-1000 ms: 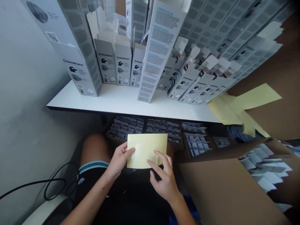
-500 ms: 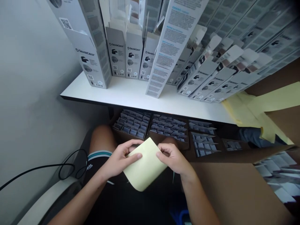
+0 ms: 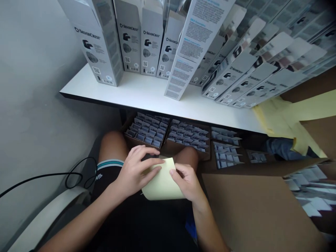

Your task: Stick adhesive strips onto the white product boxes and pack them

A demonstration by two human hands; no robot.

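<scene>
A pale yellow sheet of paper (image 3: 162, 185), curved along its lower edge, is held above my lap. My right hand (image 3: 187, 182) pinches its upper right corner, the thumb on the near face and the fingers bent behind. My left hand (image 3: 139, 169) lies over the upper left part of the sheet. Its fingers are stretched and apart, with the thumb and index fingertips on or close to the near face. Whatever lies behind the sheet is hidden.
Ahead, a white shelf (image 3: 141, 91) bears upright grey SilverCrest boxes (image 3: 151, 45), several with open flaps. Below stand cartons packed with folded boxes (image 3: 149, 129). A cardboard flap (image 3: 252, 206) spans the right, near yellow paper (image 3: 278, 115). A black cable (image 3: 47, 174) runs at left.
My left hand has shifted up, its fingers now straighter and reaching across the sheet's top. The sheet has turned in my right hand, its lower edge now more level. The view has tilted down.
</scene>
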